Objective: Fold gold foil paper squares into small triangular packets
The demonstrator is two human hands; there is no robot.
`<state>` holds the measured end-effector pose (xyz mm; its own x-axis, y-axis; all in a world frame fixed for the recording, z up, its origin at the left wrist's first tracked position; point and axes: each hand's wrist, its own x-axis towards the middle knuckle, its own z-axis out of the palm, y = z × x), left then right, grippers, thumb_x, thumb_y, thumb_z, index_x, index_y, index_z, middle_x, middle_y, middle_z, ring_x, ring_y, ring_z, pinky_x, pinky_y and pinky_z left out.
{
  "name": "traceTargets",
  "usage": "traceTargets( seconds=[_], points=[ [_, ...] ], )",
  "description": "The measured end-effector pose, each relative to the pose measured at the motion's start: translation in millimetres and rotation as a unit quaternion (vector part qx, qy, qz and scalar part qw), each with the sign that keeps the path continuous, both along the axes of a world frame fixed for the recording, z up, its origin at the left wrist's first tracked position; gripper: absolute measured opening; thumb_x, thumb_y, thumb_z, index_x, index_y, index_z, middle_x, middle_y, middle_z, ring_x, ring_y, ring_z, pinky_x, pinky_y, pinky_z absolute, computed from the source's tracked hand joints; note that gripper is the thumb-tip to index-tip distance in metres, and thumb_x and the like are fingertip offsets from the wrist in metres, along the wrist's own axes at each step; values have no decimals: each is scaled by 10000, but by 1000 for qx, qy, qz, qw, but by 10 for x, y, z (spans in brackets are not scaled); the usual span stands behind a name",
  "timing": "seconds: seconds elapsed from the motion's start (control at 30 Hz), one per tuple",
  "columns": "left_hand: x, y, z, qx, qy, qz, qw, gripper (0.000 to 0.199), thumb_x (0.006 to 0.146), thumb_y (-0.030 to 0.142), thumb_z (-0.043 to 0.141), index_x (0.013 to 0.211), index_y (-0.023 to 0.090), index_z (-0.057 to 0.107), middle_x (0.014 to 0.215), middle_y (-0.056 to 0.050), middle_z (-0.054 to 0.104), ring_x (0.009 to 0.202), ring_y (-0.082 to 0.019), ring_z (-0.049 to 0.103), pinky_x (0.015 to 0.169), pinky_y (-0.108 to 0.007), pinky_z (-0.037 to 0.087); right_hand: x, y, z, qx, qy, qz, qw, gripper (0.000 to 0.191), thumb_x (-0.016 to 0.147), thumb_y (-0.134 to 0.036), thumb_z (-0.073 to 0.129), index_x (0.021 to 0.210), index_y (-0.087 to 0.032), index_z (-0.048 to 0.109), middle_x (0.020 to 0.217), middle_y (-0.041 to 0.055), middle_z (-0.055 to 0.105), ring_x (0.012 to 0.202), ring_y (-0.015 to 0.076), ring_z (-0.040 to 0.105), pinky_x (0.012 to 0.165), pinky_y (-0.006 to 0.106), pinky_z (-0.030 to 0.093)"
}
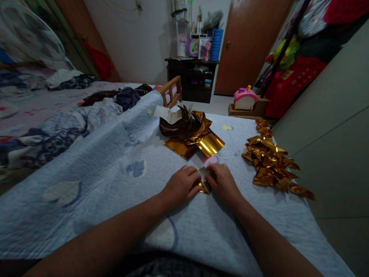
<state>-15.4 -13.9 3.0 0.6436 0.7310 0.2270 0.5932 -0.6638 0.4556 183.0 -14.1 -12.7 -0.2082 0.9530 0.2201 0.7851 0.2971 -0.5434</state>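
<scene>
Between my hands lies a small sheet of gold foil paper (204, 174), its pale back showing and a gold part folded toward me. My left hand (183, 183) grips its left edge with curled fingers. On the opposite edge, my right hand (223, 182) pinches the same sheet, thumb and fingers close together. Just beyond them sits a stack of gold foil sheets (184, 125), fanned and curled, with one flat shiny sheet (211, 143) at its near side. To the right, a heap of folded gold foil pieces (268, 157) rests along the bed's edge.
A light blue quilt (109, 196) with heart patterns covers the surface and rises in a ridge at left. Beyond are a small wooden frame (170, 92), a pink toy case (245, 99) and a dark cabinet (190, 79). A pale panel (331, 154) borders the right side.
</scene>
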Motion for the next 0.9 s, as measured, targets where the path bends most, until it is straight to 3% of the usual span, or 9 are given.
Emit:
traceTargets(
  seconds=[0.1, 0.3, 0.7, 0.9],
  points=[
    [2, 9, -35, 28, 7, -28, 999, 81, 968, 231, 594, 995, 178, 649, 1019, -73, 669, 951, -227, 594, 842, -352, 493, 13, 25, -21, 13, -11, 13, 1000, 141, 855, -118, 612, 956, -200, 665, 934, 77, 664, 892, 258, 537, 828, 386, 422],
    [17, -34, -90, 125, 83, -66, 986, 169, 1027, 228, 519, 1017, 176, 679, 940, -58, 684, 877, -214, 609, 768, -334, 506, 14, 52, -26, 24, 4, 48, 999, 345, 831, -57, 603, 1123, -225, 678, 1070, 84, 655, 999, 275, 523, 895, 412, 427],
    [57, -150, -108, 220, 116, -58, 967, 126, 989, 148, 542, 1004, 125, 664, 941, -76, 687, 858, -237, 622, 720, -360, 573, -22, 23, -60, 116, -4, 92, 989, 163, 927, -106, 609, 911, -187, 749, 871, 73, 636, 876, 239, 512, 809, 370, 412],
    [55, -165, -121, 236, 104, -45, 965, 141, 996, 141, 528, 1017, 121, 666, 934, -83, 675, 848, -225, 622, 707, -348, 585, -27, 23, -73, 112, 4, 104, 988, 153, 906, -94, 648, 825, -189, 737, 839, 56, 651, 837, 220, 515, 767, 350, 395]
  ],
)
